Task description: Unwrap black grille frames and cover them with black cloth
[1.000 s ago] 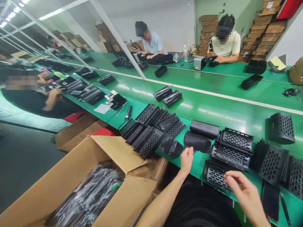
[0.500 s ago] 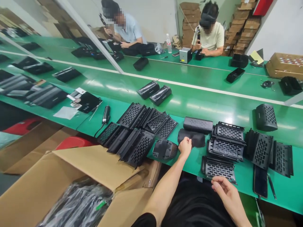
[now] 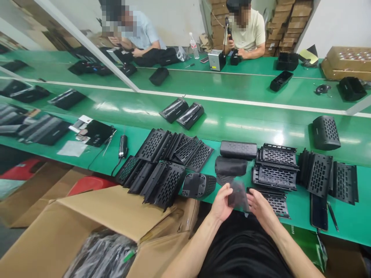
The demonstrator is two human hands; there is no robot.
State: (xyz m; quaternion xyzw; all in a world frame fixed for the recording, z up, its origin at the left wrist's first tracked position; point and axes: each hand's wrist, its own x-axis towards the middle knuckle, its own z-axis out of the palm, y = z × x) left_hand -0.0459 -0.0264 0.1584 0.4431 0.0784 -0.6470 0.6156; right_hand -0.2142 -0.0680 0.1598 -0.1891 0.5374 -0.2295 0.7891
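Observation:
Pinched in my left hand (image 3: 222, 202) is a thin, see-through dark mesh sheet (image 3: 238, 197), held up over the bench's front edge. My right hand (image 3: 262, 208) is at the sheet's right edge, fingers stretched out and apart; whether they touch it is unclear. Just beyond lies a pile of dark mesh sheets (image 3: 230, 166), with a black rounded case (image 3: 238, 149) behind it. Left of my hands sits a black perforated housing (image 3: 199, 185), end face toward me. Perforated black panels (image 3: 275, 177) are stacked to the right, one partly hidden by my right hand.
More perforated panels (image 3: 168, 181) lie left, near a corded electric screwdriver (image 3: 123, 146). A phone (image 3: 319, 211) and pen (image 3: 332, 216) are at right. An open carton (image 3: 110, 212) stands lower left. Two finished-looking cases (image 3: 189, 115) rest on the green belt; two co-workers (image 3: 246, 34) sit across.
My left hand has lifted a mesh sheet from the pile and drawn it toward me. My right hand has moved up and left beside the sheet. The view has shifted slightly.

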